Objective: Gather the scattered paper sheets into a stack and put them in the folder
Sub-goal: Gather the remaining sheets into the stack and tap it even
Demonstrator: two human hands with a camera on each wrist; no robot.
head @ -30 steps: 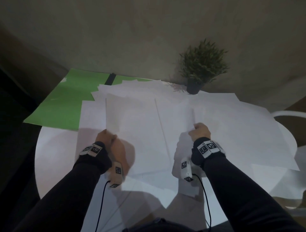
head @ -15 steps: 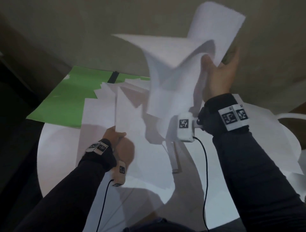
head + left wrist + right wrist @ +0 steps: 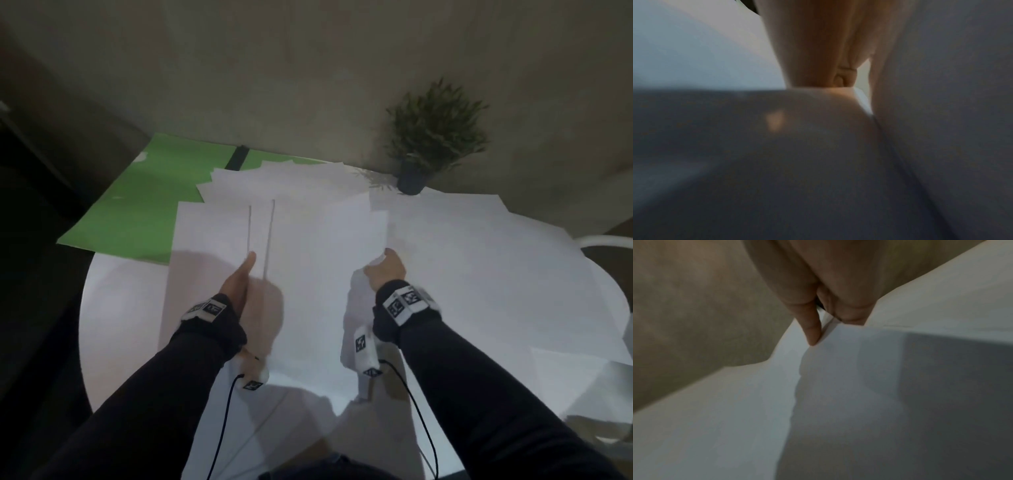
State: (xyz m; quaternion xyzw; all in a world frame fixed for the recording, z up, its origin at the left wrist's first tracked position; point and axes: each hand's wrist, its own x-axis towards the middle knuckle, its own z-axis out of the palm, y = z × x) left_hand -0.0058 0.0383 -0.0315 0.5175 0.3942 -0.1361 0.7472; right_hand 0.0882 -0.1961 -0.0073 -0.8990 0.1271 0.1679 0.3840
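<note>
Between my hands lies a bundle of white paper sheets (image 3: pixel 318 260), over more sheets spread on the round white table (image 3: pixel 116 325). My left hand (image 3: pixel 245 274) holds the bundle's left edge, thumb along the paper and fingers hidden beneath. My right hand (image 3: pixel 385 267) pinches the right edge; in the right wrist view the sheet (image 3: pixel 838 386) sits between finger and thumb of that hand (image 3: pixel 830 329). The left wrist view shows my left hand (image 3: pixel 818 48) against paper (image 3: pixel 941 113). The open green folder (image 3: pixel 137 205) lies at the back left, partly under sheets.
A small potted plant (image 3: pixel 431 137) stands at the table's back edge by the wall. More loose sheets (image 3: pixel 496 274) cover the right half of the table and overhang its front. A white chair back (image 3: pixel 609 241) shows at the far right.
My right hand, which had lifted several sheets high above the table, has come back down and now holds them on the pile opposite my left hand.
</note>
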